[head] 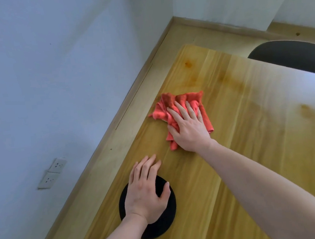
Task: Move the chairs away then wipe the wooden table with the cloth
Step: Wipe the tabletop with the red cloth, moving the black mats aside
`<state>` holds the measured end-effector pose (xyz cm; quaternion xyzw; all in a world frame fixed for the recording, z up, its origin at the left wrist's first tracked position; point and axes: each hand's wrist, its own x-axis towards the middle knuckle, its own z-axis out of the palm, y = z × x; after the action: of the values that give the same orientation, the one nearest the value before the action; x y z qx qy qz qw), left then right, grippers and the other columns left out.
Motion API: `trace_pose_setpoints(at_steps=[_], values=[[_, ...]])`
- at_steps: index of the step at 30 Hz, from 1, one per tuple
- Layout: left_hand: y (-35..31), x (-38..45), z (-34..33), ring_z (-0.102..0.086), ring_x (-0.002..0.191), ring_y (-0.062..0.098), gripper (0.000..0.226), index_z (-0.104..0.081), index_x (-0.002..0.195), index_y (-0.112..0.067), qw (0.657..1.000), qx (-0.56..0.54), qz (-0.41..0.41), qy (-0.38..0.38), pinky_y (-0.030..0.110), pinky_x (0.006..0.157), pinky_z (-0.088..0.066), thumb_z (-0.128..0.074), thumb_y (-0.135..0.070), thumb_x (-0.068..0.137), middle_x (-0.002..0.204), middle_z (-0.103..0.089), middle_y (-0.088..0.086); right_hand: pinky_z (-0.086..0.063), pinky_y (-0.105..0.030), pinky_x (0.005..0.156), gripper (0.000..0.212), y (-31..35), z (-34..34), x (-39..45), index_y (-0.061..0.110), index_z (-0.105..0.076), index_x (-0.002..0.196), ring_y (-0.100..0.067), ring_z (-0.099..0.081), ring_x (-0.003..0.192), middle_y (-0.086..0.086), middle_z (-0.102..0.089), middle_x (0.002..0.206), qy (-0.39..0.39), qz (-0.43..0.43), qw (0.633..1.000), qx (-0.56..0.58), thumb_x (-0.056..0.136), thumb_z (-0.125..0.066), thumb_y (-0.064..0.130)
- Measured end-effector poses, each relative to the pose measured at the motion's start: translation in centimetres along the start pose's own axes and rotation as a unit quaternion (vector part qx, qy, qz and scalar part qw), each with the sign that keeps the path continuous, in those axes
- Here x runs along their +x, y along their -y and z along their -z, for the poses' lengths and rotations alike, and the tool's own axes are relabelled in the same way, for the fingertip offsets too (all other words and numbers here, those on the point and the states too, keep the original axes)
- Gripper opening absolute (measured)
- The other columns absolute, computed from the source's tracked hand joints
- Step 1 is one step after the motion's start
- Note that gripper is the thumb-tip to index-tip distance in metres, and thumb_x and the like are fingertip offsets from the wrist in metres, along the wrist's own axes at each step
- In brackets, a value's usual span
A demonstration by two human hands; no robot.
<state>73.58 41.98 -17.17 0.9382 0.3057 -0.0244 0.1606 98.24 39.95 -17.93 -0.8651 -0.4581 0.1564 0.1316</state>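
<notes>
A crumpled red cloth lies on the wooden table near its left edge. My right hand presses flat on the cloth with straight, spread fingers. My left hand rests flat on a black round pad nearer to me, fingertips reaching onto the wood. A dark chair stands past the table's far right edge. Faint orange-brown smears mark the wood beyond the cloth.
A white wall runs close along the table's left side, with two wall sockets low down. A wooden skirting board and wood floor show between wall and table. Bright glare covers the table's right part.
</notes>
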Motion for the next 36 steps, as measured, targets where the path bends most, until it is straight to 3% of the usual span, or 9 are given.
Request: trace_pose_setpoints(at_steps=[6,11,17,20,27,36], values=[[-0.1,0.1,0.0,-0.015,0.153,0.011,0.059,-0.043,0.148,-0.027,1.0,0.002,0.003,0.013,0.042,0.126,-0.014,-0.042,-0.055,0.095,0.16,-0.028,-0.011,0.008,-0.048,0.127,0.062,-10.1,2.9,-6.6,0.043,-0.017,0.16,-0.016,0.01,0.158,0.015,-0.002,0.171,-0.037,-0.151,0.988,-0.001,0.103,-0.031,0.059],[-0.1,0.3,0.0,-0.016,0.153,0.012,0.061,-0.043,0.148,-0.027,1.0,-0.001,0.003,0.014,0.043,0.126,-0.015,-0.042,-0.056,0.095,0.16,-0.029,-0.01,0.005,-0.054,0.126,0.063,-17.0,6.5,-7.5,0.045,-0.015,0.159,-0.019,0.009,0.158,0.015,0.002,0.171,-0.035,-0.286,0.958,-0.003,0.1,-0.031,0.059],[-0.1,0.2,0.0,-0.015,0.153,0.013,0.061,-0.043,0.149,-0.026,1.0,-0.001,0.001,0.01,0.042,0.126,-0.012,-0.042,-0.055,0.095,0.161,-0.029,-0.01,0.01,-0.07,0.118,0.07,-12.4,6.2,0.5,0.041,-0.001,0.162,-0.037,0.018,0.155,0.004,0.014,0.171,-0.022,-0.417,0.909,0.01,0.098,-0.025,0.058],[0.1,0.1,-0.1,-0.016,0.153,0.013,0.061,-0.044,0.149,-0.025,1.0,-0.003,-0.002,0.008,0.043,0.126,-0.014,-0.042,-0.055,0.096,0.16,-0.03,-0.01,0.012,-0.071,0.117,0.07,-8.4,5.2,4.4,0.041,0.001,0.162,-0.039,0.021,0.154,0.003,0.017,0.171,-0.003,-0.364,0.931,0.002,0.099,-0.025,0.057],[0.3,0.2,-0.4,-0.021,0.152,0.015,0.062,-0.043,0.147,-0.026,1.0,-0.011,-0.002,0.009,0.044,0.124,-0.021,-0.047,-0.055,0.093,0.159,-0.032,-0.009,0.019,-0.069,0.115,0.071,0.4,2.2,8.3,0.041,-0.005,0.161,-0.034,0.023,0.154,0.005,0.012,0.171,0.031,-0.138,0.99,0.006,0.097,-0.032,0.052],[0.1,-0.1,-0.2,-0.021,0.151,0.013,0.06,-0.045,0.147,-0.025,1.0,0.003,-0.009,-0.009,0.042,0.125,-0.018,-0.047,-0.053,0.095,0.157,-0.033,-0.01,0.013,-0.059,0.123,0.063,-0.6,0.4,2.8,0.041,-0.012,0.161,-0.028,0.015,0.157,0.007,0.0,0.172,0.007,-0.031,0.999,0.011,0.102,-0.029,0.055]])
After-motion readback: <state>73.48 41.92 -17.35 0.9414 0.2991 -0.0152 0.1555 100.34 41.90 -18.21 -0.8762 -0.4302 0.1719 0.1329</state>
